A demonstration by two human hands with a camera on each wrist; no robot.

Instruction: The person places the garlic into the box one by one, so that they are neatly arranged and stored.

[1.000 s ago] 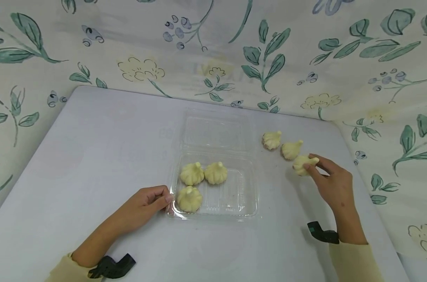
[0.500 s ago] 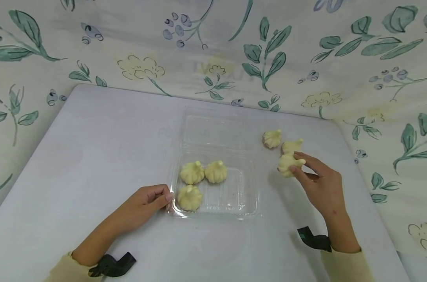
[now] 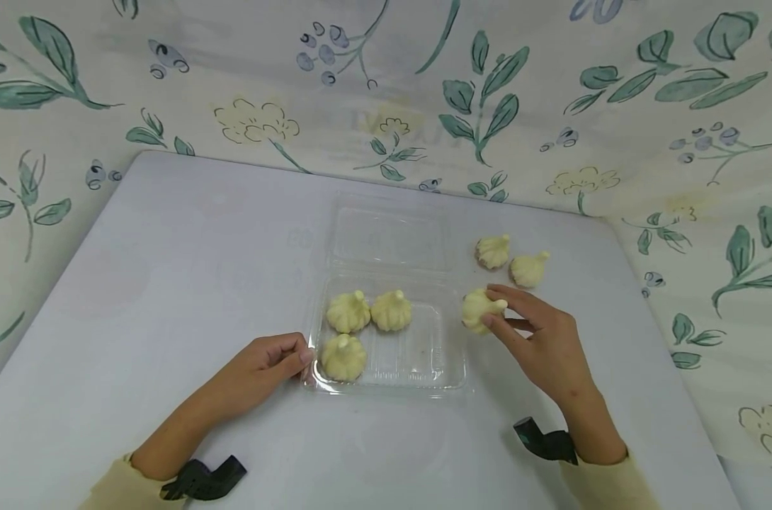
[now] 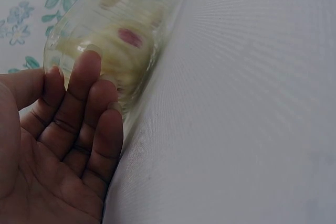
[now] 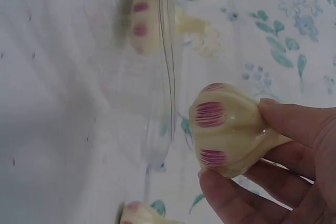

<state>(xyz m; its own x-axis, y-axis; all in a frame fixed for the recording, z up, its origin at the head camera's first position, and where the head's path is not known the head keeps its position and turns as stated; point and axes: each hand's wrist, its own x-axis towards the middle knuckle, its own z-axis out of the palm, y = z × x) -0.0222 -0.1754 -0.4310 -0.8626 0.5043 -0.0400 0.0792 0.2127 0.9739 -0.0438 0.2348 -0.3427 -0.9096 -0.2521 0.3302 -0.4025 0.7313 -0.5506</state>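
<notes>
My left hand (image 3: 268, 372) pinches the left rim of a clear plastic clamshell box (image 3: 424, 354), its thumb above the edge and the fingers partly under it. Three garlic bulbs (image 3: 343, 358) sit in the left and upper-middle part of the box. Between thumb and fingers, my right hand (image 3: 542, 340) holds another garlic bulb (image 3: 478, 310) above the box's right rim, stem turned right. Purple streaks mark this held bulb's side in the right wrist view. Through the plastic, the left wrist view shows a blurred bulb (image 4: 113, 45) beside my fingertips.
Two more garlic bulbs (image 3: 492, 252) lie on the white table (image 3: 201, 248), to the right of the box. The clear lid (image 3: 392, 234) lies folded back behind the base. A floral cloth (image 3: 258, 78) hangs beyond the table's far edge.
My right hand has carried its garlic bulb leftward from near the two loose bulbs to the box's right rim. The left hand and the box have stayed in place.
</notes>
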